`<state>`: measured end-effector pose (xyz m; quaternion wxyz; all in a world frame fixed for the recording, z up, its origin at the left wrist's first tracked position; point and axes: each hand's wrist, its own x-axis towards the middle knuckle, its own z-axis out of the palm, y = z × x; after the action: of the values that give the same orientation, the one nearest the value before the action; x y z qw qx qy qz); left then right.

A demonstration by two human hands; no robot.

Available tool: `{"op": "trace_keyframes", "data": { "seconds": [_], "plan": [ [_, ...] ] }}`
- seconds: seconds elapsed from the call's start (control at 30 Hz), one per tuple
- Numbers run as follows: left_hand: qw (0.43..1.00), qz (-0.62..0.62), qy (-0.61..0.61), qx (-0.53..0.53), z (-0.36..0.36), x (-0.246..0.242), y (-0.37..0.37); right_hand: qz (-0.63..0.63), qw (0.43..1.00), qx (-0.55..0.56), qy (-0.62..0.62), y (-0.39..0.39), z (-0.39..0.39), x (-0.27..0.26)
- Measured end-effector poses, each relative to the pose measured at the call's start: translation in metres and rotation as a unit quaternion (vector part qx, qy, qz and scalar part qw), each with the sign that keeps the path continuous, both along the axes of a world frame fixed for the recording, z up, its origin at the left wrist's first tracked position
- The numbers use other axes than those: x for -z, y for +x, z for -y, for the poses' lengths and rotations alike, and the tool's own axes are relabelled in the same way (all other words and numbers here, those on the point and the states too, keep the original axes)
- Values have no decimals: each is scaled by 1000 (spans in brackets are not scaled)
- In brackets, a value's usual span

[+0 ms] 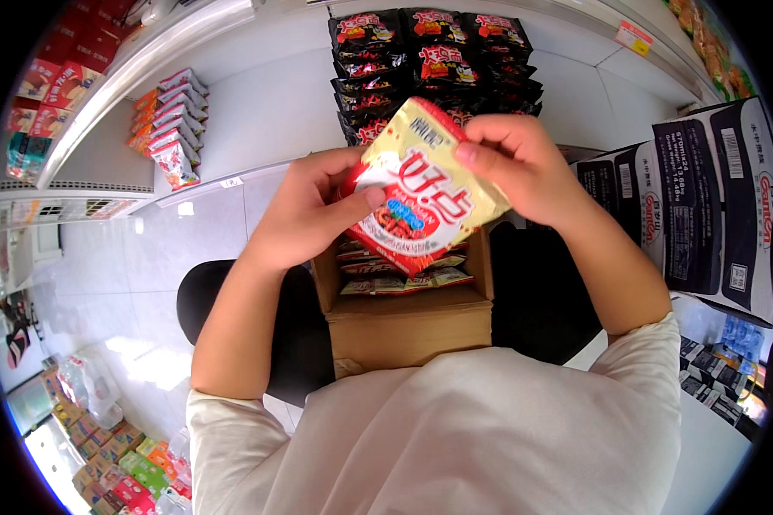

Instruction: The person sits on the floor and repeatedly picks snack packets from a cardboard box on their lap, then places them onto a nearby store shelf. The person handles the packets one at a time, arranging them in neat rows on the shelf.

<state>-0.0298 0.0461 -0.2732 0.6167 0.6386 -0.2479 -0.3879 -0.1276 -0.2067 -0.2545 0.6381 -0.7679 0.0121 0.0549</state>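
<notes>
A yellow and red snack packet is held tilted between both hands, its printed front facing up. My left hand grips its left edge, thumb lying on the front. The upper right edge is pinched by my right hand, between thumb and fingers. Just beneath sits an open cardboard box between my legs, with more packets of similar colours stacked inside. The packet hides part of the box's opening. Beyond my hands, black snack packets stand in stacked columns on the white shelf.
Smaller snack bags lie in a row on the shelf's left side. Cartons of bottled water are stacked close by my right arm. An upper shelf juts out at left. Boxed goods cover the floor at lower left.
</notes>
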Motion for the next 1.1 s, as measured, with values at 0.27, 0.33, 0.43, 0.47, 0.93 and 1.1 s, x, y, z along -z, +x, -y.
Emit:
{"op": "trace_keyframes", "data": {
  "seconds": [0.27,0.33,0.43,0.47,0.93,1.1],
  "plan": [
    [979,-132,-92,-128,0,-1,6,-6,989,72,127,7,15,5],
    [964,-170,-122,-163,4,0,3,-11,984,89,152,5,9,6],
    [943,-216,-141,-210,8,4,3,-17,980,97,171,3,6,11],
    [936,-229,-142,-225,8,6,3,-19,979,99,178,3,4,12],
    [937,-255,-165,-175,8,0,11,6,968,141,209,-5,-8,9],
    [954,-267,-129,-46,5,2,0,1,947,175,270,1,6,8]
  ]
}}
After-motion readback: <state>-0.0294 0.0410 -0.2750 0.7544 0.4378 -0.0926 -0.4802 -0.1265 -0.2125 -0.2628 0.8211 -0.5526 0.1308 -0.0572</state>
